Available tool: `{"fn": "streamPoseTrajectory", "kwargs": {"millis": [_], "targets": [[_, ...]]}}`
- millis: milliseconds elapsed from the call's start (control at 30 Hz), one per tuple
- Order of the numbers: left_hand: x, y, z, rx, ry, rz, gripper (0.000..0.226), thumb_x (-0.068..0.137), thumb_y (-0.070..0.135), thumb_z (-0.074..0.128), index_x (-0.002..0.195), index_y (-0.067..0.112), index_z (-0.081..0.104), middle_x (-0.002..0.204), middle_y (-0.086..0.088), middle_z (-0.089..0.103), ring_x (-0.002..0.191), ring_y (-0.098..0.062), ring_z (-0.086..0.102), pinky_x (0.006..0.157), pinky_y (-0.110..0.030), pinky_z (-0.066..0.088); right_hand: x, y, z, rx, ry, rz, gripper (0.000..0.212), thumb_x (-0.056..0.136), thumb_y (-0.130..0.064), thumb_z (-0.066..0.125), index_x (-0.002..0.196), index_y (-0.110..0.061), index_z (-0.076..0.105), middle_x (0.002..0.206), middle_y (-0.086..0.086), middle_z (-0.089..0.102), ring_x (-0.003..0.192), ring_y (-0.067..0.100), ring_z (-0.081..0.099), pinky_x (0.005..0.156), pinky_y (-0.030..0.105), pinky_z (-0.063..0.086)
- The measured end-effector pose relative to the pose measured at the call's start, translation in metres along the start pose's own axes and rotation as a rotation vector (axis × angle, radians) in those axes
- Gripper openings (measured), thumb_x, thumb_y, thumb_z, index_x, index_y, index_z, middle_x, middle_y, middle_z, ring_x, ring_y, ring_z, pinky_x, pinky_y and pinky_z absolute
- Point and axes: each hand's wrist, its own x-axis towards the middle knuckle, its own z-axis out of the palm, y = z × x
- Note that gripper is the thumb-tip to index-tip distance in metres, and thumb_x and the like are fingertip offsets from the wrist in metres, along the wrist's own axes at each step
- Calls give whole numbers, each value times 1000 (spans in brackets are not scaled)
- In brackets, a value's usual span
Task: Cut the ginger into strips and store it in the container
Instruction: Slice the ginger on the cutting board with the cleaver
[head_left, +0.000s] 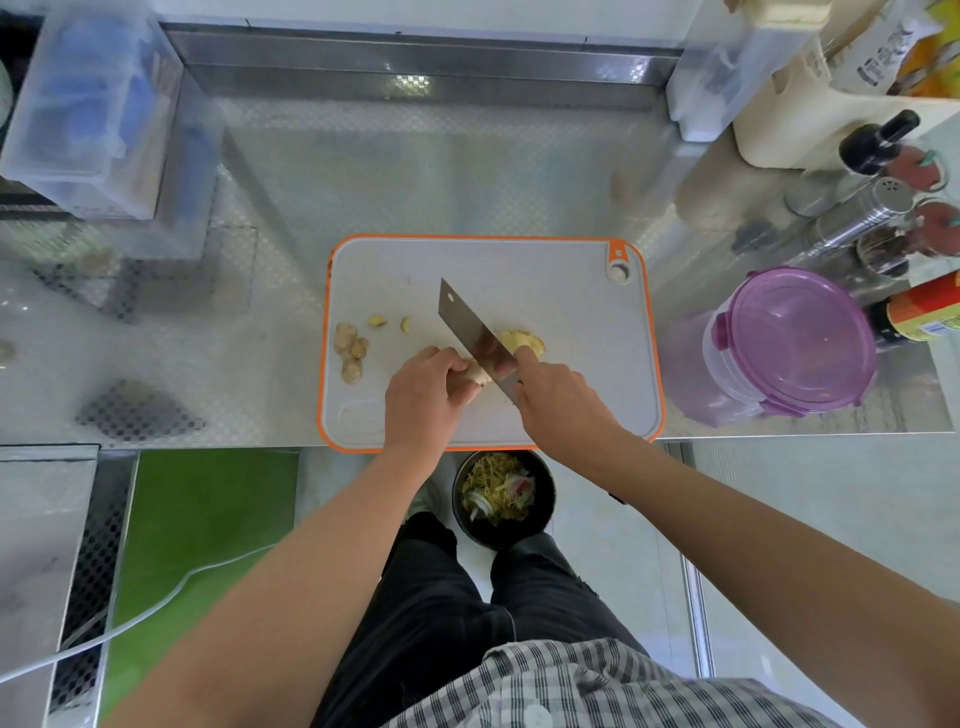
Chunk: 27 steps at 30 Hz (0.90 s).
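Ginger (523, 343) lies on cutting board (571, 301), mid-desk (467, 171). Left hand (423, 397) curls round its near end. Right hand (556, 397) grips cleaver (470, 330), blade tilted across ginger. Purple-lidded container (800, 340) stands right of board.

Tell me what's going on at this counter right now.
A person is cutting ginger on an orange-rimmed cutting board. Their left hand holds the ginger down while the right hand grips a cleaver, its blade set across the root. A few trimmed pieces lie on the board's left side. The container with the purple lid stands to the right of the board, its lid on.
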Motion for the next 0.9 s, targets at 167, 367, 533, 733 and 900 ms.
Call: {"fn": "streamPoseTrajectory", "kwargs": {"millis": [167,367,533,733,900], "targets": [[0,1,0,27,-1,5,22,73,20,80,90,10,69,86,-4,66,78,-26,61,65,-35,46,3,-10,1,-84,3,43,27,90,2,39,114,-11,36,70,1,39,69,26,42,59,35,33],[1,1,0,13,-4,0,19,73,17,79,88,10,70,84,-4,65,78,-26,61,65,-34,46,22,-19,17,-46,24,79,26,89,3,40,111,-10,36,79,3,44,73,28,47,59,35,34],[0,3,-1,32,-18,19,15,75,18,78,86,12,69,83,0,64,77,-23,60,65,-36,47,29,-17,32,-54,45,65,22,92,1,41,111,-10,36,97,7,55,82,31,60,59,34,35],[-3,1,0,39,-11,-3,16,76,21,77,89,14,69,86,0,61,79,-23,57,64,-35,46,33,-1,23,118,18,79,19,100,-18,39,117,-8,39,99,15,58,88,37,58,64,36,37],[-6,1,-1,16,18,-48,19,74,26,80,87,15,70,90,-1,55,78,-19,56,62,-27,37,14,5,8,168,38,7,12,100,-20,40,106,-9,38,75,8,47,67,32,45,59,33,30]]}}
